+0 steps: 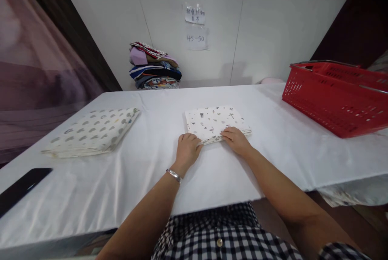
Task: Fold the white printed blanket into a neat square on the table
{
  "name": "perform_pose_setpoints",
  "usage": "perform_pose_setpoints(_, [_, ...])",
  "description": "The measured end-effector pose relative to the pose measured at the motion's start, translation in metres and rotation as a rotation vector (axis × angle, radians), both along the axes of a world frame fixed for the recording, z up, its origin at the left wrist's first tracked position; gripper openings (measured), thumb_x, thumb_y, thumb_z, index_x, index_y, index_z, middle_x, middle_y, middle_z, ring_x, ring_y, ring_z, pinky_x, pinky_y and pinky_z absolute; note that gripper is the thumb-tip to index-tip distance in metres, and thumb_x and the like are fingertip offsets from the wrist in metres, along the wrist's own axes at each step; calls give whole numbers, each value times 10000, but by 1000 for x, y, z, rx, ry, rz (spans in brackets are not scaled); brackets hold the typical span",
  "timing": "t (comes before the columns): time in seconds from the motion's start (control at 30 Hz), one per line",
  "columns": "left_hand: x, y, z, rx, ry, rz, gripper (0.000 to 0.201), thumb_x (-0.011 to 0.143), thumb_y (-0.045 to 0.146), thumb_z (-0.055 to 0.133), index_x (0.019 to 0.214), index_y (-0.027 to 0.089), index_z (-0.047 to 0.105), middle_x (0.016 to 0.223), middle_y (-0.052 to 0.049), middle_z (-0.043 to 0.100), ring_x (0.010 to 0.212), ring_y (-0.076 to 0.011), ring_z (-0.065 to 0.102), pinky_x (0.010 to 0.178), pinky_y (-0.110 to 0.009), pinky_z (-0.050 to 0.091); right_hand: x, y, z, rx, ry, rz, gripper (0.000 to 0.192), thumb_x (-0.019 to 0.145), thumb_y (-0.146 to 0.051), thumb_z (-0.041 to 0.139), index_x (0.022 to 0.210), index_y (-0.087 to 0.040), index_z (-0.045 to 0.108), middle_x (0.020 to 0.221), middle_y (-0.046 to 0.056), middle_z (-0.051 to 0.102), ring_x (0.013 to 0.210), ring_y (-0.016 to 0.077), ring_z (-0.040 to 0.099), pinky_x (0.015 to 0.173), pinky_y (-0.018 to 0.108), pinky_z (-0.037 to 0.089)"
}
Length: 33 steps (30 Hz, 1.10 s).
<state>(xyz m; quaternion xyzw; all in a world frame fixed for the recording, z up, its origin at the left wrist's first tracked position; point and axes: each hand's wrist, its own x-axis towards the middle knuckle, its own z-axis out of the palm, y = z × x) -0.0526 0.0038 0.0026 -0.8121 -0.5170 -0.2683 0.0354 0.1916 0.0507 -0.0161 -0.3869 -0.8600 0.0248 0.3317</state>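
Note:
A folded white cloth point(215, 121) with small dark and reddish prints lies flat on the white-covered table in front of me. My left hand point(188, 146) grips the cloth's near left corner, fingers closed, with a silver bracelet on the wrist. At the near edge, right of the middle, my right hand point(237, 139) pinches the cloth, its fingertips on top and the thumb near the folded edge. Several layers show along the near and right edges of the cloth.
Another folded cloth point(93, 132) with grey prints lies to the left. A black phone point(24, 187) is at the left table edge. On the right stands a red basket point(339, 98). A pile of folded fabrics point(154, 68) sits behind the white tablecloth point(157, 114), against the wall.

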Motion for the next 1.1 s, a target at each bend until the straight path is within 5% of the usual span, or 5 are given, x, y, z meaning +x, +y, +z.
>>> perform_pose_setpoints(0.27, [0,1,3,-14,10,10,163,849,243,531,783,204,675,807,-46,631,885,-221,518,857,-407,355,26,-2,2,-8,41,-62,236,893,-252,482,980,-238,701,1012,59,686,947,209,603,863,386,464])
perform_pose_setpoints(0.43, [-1,2,4,-31,8,14,163,842,241,532,767,209,673,811,-46,634,902,-227,524,860,-408,358,82,-1,-4,-13,93,-363,236,862,-258,488,885,-222,720,955,65,699,904,218,612,864,394,466])
perform_pose_setpoints(0.57, [-2,5,2,-36,-3,8,152,837,248,533,788,212,672,828,-47,638,913,-229,530,861,-410,367,102,0,-14,-21,257,-571,268,844,-271,458,905,-207,711,978,76,690,944,228,599,877,410,467])
perform_pose_setpoints(0.8, [-3,5,2,-19,-33,-6,165,834,250,520,772,218,670,825,-56,642,903,-244,538,849,-426,379,87,0,-13,-61,284,-471,237,844,-268,492,968,-215,687,1042,71,659,1007,216,572,925,420,452])
perform_pose_setpoints(1.1, [-3,6,1,-32,-25,0,161,836,248,521,787,209,669,826,-56,640,900,-244,538,846,-428,386,83,3,0,-161,37,-443,286,835,-178,463,1008,-203,689,1078,70,645,1032,225,541,915,396,441])
